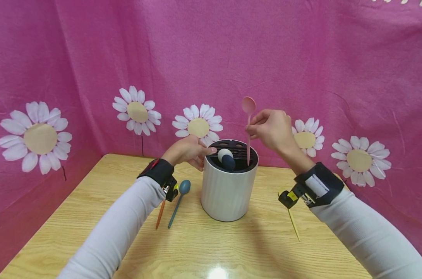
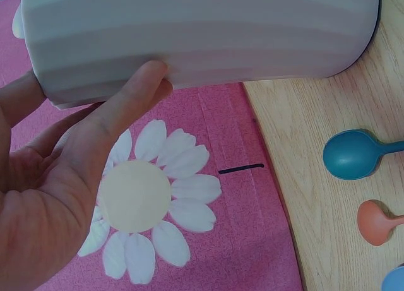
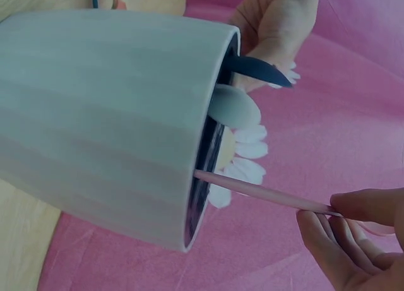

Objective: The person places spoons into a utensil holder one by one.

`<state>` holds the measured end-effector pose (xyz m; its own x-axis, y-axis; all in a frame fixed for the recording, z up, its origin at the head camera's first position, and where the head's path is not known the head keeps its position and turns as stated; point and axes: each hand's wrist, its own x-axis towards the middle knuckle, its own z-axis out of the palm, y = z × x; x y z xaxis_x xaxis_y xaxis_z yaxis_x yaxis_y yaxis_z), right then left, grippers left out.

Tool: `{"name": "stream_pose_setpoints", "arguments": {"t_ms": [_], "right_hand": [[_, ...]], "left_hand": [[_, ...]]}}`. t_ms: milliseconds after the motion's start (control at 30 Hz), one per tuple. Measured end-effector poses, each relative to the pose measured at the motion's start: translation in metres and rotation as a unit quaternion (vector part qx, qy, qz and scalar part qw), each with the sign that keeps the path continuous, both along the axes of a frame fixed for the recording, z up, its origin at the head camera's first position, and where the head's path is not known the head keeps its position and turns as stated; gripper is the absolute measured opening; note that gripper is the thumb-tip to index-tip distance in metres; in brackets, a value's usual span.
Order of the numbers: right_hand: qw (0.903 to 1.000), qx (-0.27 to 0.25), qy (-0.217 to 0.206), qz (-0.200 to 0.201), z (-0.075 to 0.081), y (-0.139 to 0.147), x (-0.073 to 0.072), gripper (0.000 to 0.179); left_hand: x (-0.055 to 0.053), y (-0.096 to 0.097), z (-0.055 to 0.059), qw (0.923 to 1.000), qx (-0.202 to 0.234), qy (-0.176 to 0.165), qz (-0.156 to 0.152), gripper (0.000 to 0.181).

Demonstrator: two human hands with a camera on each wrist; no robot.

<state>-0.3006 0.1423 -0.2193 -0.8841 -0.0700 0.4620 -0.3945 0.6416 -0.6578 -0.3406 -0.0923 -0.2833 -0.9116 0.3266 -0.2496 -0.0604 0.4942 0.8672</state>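
Observation:
Between thumb and fingers, my right hand (image 1: 271, 130) pinches the handle of a pink spoon (image 1: 248, 106), its bowl up. The handle's lower end reaches into the black slotted top of a white ribbed utensil holder (image 1: 228, 195). My left hand (image 1: 190, 151) rests on the holder's left side, thumb at the rim and fingers extended along the wall, as the left wrist view shows. A white spoon (image 3: 235, 106) and a dark blue spoon (image 1: 228, 162) stand in the holder with their bowls above the rim.
Left of the holder, a teal spoon (image 1: 184, 187) and an orange ladle (image 2: 375, 223) lie on the wooden table (image 1: 183, 255). A light blue utensil (image 2: 394, 281) shows at the left wrist view's corner. On the right lies a yellow handle (image 1: 294, 224). A pink flowered cloth (image 1: 211, 50) hangs behind.

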Motion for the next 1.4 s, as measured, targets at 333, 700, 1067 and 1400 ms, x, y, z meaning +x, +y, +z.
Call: {"name": "stream_pose_setpoints", "arguments": {"t_ms": [333, 700, 1067, 1400], "right_hand": [[0.9999, 0.005, -0.007, 0.008, -0.019, -0.006, 0.003, 0.01], [0.9996, 0.017, -0.014, 0.02, -0.036, -0.015, 0.007, 0.011], [0.9987, 0.016, -0.031, 0.037, -0.047, -0.015, 0.009, 0.01], [0.9973, 0.02, -0.058, 0.04, -0.054, -0.016, 0.009, 0.012]], "left_hand": [[-0.001, 0.0, -0.001, 1.0, 0.002, 0.0, 0.005, 0.039], [0.0, 0.0, -0.001, 1.0, 0.003, -0.001, 0.004, 0.038], [-0.001, 0.0, -0.001, 1.0, 0.004, -0.007, 0.003, 0.046], [0.0, -0.001, 0.001, 1.0, -0.002, -0.002, 0.002, 0.046]]}}
